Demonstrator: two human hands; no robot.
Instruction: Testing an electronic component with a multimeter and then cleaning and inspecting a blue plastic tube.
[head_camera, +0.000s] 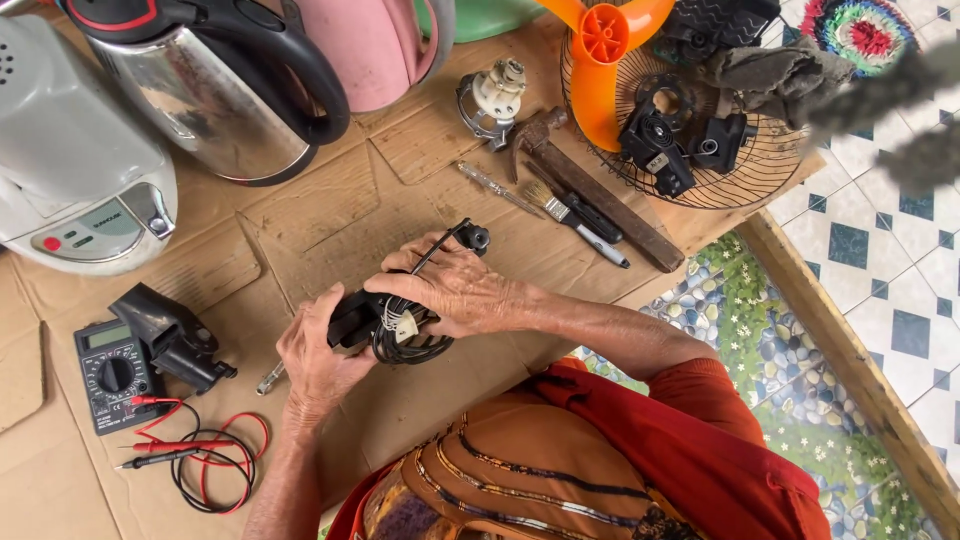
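While both hands grip it, keep left hand (318, 352) clamping black part (352, 318), right hand (455, 290) pinning coiled cord (408, 345) snug.

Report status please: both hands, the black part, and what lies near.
Left hand and right hand both closed on black part with coiled cable, above cardboard. Multimeter close left; brush and hammer beyond.
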